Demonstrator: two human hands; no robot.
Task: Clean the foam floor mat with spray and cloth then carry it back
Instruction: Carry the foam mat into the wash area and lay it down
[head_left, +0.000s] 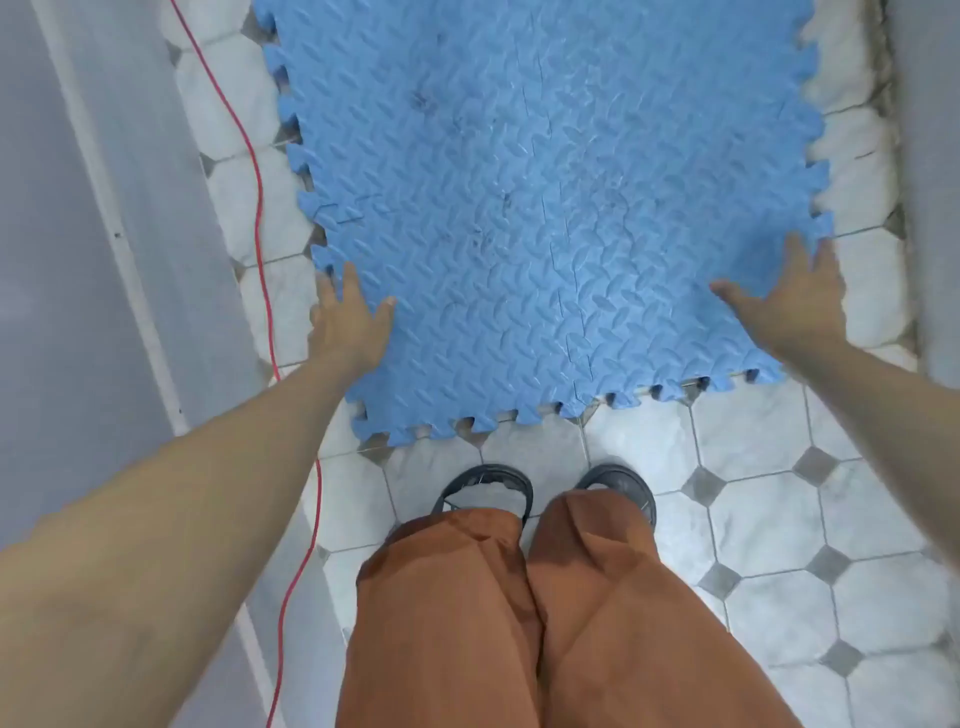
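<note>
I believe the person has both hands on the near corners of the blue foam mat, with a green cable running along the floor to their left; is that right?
Not quite: the head view shows the cable is red, not green. The rest holds: the left hand and right hand lie open on the near corners of the blue foam mat.

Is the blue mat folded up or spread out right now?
Spread out. The blue mat shows one unfolded surface over the tile floor, with both hands at its side edges.

There is one blue foam mat, one red cable and two bare hands, the left hand and the right hand. Two dark shoes show below: one and another.
</note>
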